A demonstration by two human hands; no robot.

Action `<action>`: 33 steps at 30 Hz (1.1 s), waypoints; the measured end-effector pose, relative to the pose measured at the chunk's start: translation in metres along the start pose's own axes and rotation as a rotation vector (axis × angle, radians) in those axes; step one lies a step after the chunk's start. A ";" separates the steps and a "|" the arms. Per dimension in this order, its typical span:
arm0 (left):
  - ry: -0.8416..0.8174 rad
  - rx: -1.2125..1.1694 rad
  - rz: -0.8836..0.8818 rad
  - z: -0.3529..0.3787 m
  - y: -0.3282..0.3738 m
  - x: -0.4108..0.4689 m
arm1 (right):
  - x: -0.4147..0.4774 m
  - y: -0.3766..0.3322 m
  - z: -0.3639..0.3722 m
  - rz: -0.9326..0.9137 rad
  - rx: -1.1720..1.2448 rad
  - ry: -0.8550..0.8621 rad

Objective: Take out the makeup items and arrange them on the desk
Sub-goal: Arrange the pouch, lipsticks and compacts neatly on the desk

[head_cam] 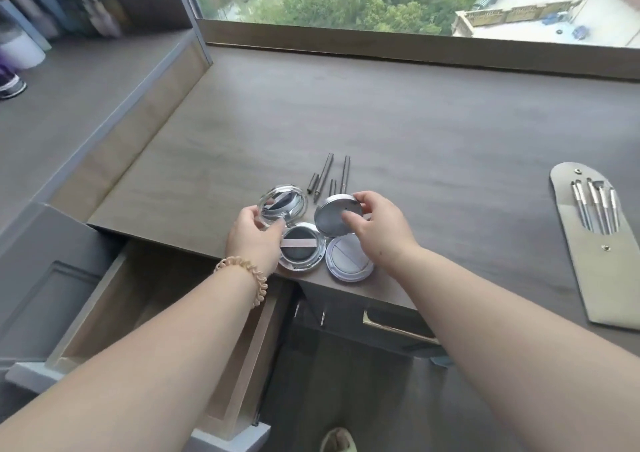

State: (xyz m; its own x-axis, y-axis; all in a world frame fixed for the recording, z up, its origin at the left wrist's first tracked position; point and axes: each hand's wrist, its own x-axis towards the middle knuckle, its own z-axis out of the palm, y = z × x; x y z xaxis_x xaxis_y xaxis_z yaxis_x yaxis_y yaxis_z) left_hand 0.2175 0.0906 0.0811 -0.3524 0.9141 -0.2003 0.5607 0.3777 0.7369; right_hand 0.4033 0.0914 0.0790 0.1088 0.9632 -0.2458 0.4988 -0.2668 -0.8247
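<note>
Two round silver compacts lie open at the desk's front edge. My left hand [254, 235] grips the left compact, whose mirrored lid [282, 204] stands raised behind its base [302, 248], where a dark puff with a pale strap sits. My right hand [375, 224] holds the raised silver lid [338, 214] of the right compact, above its white base [349, 260]. Several thin dark makeup pencils [325, 178] lie just behind the compacts.
A grey brush pouch [601, 243] with several brushes lies flat at the desk's right. Below my left arm an open wooden drawer [152, 299] juts out. A window ledge [415, 53] bounds the desk's far side, and a side shelf [69, 81] stands left.
</note>
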 end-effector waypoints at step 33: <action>-0.362 -0.473 0.238 0.094 0.157 -0.093 | -0.064 0.065 -0.198 0.021 0.267 0.564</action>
State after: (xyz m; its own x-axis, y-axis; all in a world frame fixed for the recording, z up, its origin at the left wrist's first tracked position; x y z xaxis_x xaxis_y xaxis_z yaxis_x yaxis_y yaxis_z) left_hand 0.4088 0.0787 0.1551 0.0629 0.9881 -0.1407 0.1721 0.1281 0.9767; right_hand 0.5986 0.0191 0.1417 0.5896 0.8075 -0.0165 0.2678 -0.2147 -0.9392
